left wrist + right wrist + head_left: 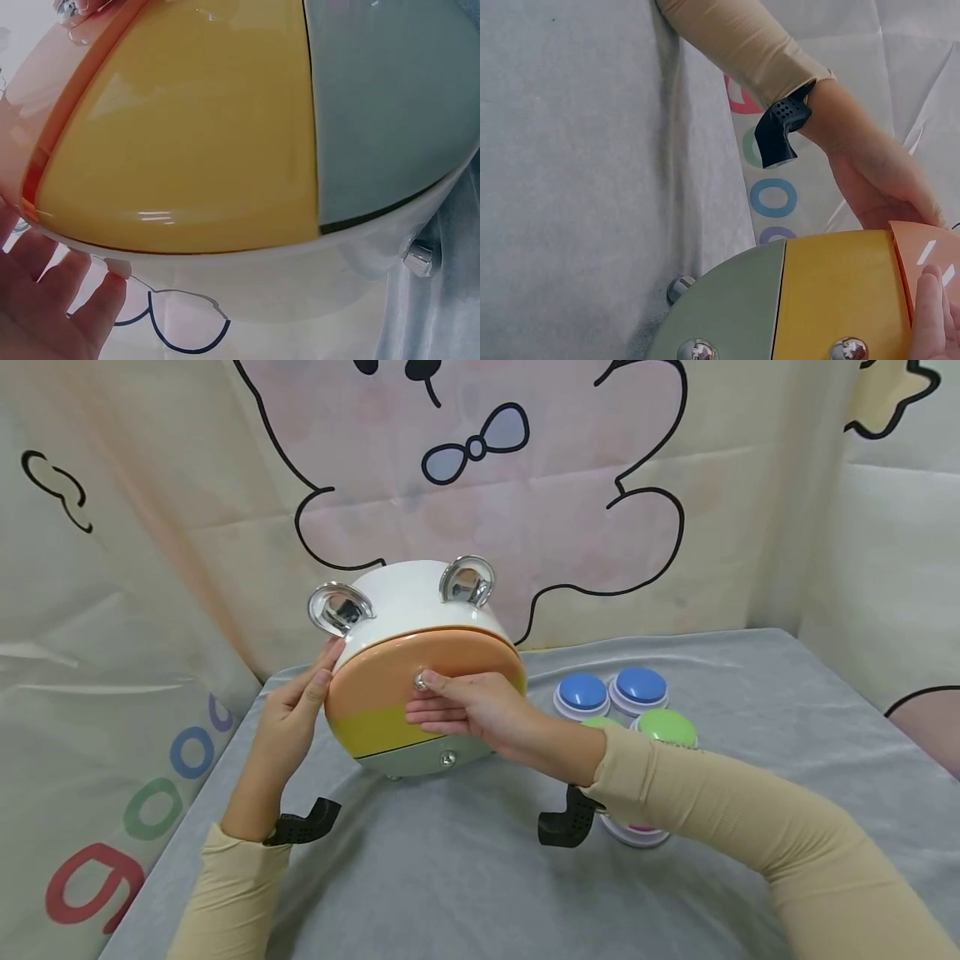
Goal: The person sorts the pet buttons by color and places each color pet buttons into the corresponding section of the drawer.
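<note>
A round white storage box (408,583) with two shiny silver ears stands on the table. Its front has an orange panel (375,672), a yellow panel (375,733) and a grey-green panel (408,758). My right hand (487,706) pinches the orange panel's silver knob (420,680) with thumb and fingers. In the left wrist view, the orange panel's edge stands a little out from the yellow one. My left hand (292,718) rests against the box's left side, its fairly straight fingers (101,307) touching near the rim; some fingers are hidden behind the box in the head view.
Right of the box are several round buttons on white bases, including a blue button (582,692), another blue button (639,683) and a green button (666,727). My right forearm partly covers them. Grey cloth (450,877) covers the table; printed curtains (720,543) hang behind.
</note>
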Demonstrator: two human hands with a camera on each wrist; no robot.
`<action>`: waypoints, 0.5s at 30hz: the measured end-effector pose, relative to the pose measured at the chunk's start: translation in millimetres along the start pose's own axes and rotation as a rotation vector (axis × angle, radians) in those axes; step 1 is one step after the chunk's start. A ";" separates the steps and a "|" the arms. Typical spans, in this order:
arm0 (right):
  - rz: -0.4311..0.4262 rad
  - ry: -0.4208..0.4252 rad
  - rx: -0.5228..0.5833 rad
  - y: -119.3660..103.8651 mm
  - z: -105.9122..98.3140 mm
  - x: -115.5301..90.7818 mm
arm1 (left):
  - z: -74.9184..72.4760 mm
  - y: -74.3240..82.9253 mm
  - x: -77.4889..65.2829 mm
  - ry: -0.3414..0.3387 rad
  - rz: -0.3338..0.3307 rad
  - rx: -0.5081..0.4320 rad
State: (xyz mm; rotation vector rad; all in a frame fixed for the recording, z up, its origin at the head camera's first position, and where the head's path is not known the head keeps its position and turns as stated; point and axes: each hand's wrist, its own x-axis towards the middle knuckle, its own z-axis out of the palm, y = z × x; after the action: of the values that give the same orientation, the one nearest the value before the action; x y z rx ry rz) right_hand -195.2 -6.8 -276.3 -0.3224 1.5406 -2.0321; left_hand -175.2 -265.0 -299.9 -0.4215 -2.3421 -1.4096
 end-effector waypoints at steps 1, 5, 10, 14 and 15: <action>-0.001 -0.003 -0.002 0.3 -0.4 -0.4 | -0.2 0.2 -0.3 0.000 -0.003 0.004; 0.003 -0.011 -0.019 1.1 -1.9 -3.2 | -0.4 0.2 -0.9 0.005 -0.006 0.022; 0.002 -0.025 -0.026 2.9 -1.1 -7.1 | -1.3 0.7 -1.8 0.015 -0.011 0.048; -0.002 -0.023 -0.028 4.6 -1.1 -11.5 | -2.6 2.0 -1.5 0.009 -0.025 0.091; -0.002 -0.025 -0.031 4.9 -1.2 -12.7 | -3.0 2.0 -1.3 0.007 -0.026 0.098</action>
State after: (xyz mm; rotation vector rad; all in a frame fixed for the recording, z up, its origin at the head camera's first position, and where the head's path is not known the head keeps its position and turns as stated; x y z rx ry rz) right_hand -184.1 0.5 -279.5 -0.3603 1.5584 -2.0002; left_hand -172.7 -266.8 -297.7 -0.3595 -2.4069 -1.2991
